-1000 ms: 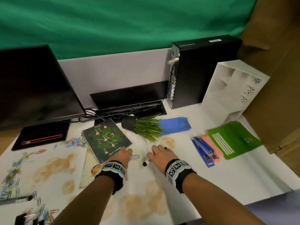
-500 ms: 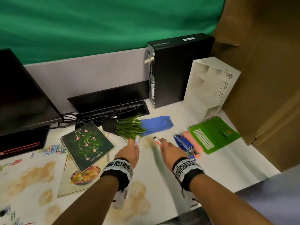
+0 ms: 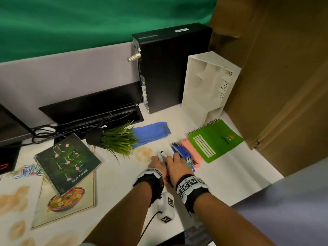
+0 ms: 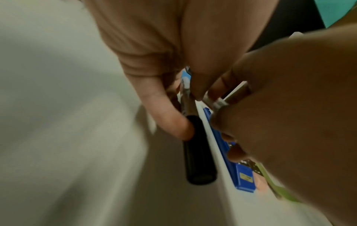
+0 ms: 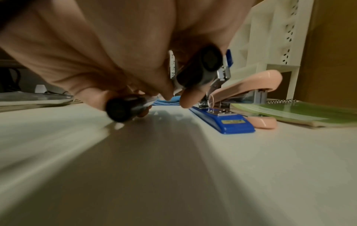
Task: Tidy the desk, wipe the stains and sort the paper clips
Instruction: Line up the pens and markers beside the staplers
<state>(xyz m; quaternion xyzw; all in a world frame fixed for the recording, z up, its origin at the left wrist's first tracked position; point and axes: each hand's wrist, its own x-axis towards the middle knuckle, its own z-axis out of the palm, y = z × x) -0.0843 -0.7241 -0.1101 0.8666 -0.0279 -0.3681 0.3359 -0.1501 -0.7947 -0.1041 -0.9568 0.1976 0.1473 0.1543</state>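
Observation:
My left hand (image 3: 156, 165) and right hand (image 3: 174, 163) are pressed side by side on the white desk (image 3: 221, 176), just left of the blue stapler (image 3: 181, 151). Each grips a marker. The left hand's fingers curl round a black-capped marker (image 4: 196, 146). The right hand holds a second marker (image 5: 203, 67), its black end facing the right wrist camera. Both marker tips (image 3: 162, 154) poke out ahead of the knuckles. A brown stain (image 3: 143, 153) lies just left of the hands. Coloured paper clips (image 3: 26, 172) are heaped at the far left.
A pink stapler (image 3: 191, 152) and green spiral notebook (image 3: 215, 140) lie right of the blue stapler. A blue cloth (image 3: 150, 132) and a tipped potted plant (image 3: 115, 139) lie behind the hands. A white organizer (image 3: 209, 86), black computer tower (image 3: 168, 68) and dark notebook (image 3: 67, 162) also stand here.
Both hands lifted a marker each and carried them right and forward. They have come together beside the blue stapler. The head view swung to the right.

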